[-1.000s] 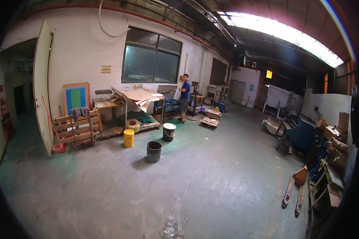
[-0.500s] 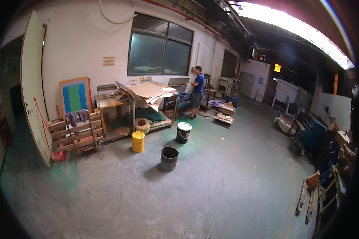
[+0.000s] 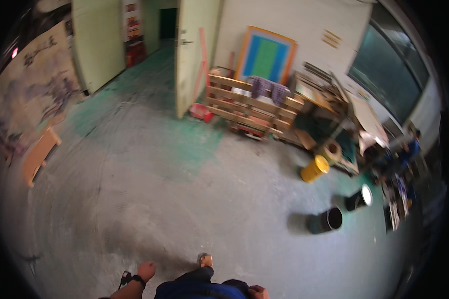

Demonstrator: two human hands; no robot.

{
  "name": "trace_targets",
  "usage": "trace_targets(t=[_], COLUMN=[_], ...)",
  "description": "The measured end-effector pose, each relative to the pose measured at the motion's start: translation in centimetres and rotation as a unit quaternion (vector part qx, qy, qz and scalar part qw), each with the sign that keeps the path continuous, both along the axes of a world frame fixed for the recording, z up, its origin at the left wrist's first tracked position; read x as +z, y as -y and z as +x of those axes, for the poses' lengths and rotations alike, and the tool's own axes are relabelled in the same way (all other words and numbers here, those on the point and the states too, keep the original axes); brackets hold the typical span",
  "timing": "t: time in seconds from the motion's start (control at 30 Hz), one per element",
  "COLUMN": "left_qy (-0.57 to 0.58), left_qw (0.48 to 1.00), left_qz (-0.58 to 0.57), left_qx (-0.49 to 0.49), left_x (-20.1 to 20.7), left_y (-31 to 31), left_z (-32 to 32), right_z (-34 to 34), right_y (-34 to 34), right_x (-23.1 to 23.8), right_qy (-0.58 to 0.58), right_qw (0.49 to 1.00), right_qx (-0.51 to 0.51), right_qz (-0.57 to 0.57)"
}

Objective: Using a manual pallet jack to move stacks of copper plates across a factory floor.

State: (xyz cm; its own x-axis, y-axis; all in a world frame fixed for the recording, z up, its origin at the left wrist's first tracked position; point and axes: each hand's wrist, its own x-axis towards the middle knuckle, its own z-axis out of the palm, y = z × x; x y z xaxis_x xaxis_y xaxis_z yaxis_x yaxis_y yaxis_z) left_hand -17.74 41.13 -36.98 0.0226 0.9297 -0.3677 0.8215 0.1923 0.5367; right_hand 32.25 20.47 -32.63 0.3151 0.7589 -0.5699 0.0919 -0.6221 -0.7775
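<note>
My left hand [image 3: 146, 270] is low in the picture, in front of my body, with its fingers curled in and nothing seen in them. A black band [image 3: 138, 280] circles that wrist, and a small dark object with a light part [image 3: 125, 279] shows beside it; I cannot tell what it is. At the lower edge, my right hand [image 3: 259, 292] is partly cut off and blurred beside my dark trousers, its fingers unclear. Neither hand touches any of the floor objects. One of my feet, in a tan shoe [image 3: 206, 260], stands forward on the grey floor [image 3: 184, 209].
An open dark bucket [image 3: 320, 223], a lidded black bucket [image 3: 355, 200] and a yellow bucket [image 3: 313, 171] stand to the right. Behind are a wooden slatted pallet [image 3: 249, 107], a red container [image 3: 201, 113] and an open door [image 3: 197, 55]. A person [image 3: 409, 152] stands far right.
The view has swung left and down. The buckets and table now sit further right, the doorway has come toward the middle, and my hands and foot have come into view.
</note>
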Motion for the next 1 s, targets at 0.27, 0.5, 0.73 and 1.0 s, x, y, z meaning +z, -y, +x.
trace_targets(t=[0.27, 0.5, 0.73, 1.0], left_qy=[0.397, 0.659, 0.631, 0.59], left_qw=[0.894, 0.736, 0.673, 0.668], left_qz=[-0.08, -0.006, 0.201, 0.233], left_qx=[0.192, -0.154, -0.329, -0.389], left_x=[15.6, 40.1, 52.1, 50.2], left_y=[-20.9, -41.0, -57.3, -80.5], left_z=[6.6, 8.3, 3.3, -12.0], right_z=[4.1, 4.2, -3.1, -18.8], right_y=[-33.6, -59.9, -90.0, -118.9], right_x=[11.6, 1.3, -0.3, 1.7], right_qy=[-0.027, -0.023, 0.016, 0.073], right_qw=[0.992, 0.947, 0.89, 0.917], right_qx=[0.122, 0.317, 0.439, 0.383], right_qz=[0.013, -0.043, -0.122, -0.083])
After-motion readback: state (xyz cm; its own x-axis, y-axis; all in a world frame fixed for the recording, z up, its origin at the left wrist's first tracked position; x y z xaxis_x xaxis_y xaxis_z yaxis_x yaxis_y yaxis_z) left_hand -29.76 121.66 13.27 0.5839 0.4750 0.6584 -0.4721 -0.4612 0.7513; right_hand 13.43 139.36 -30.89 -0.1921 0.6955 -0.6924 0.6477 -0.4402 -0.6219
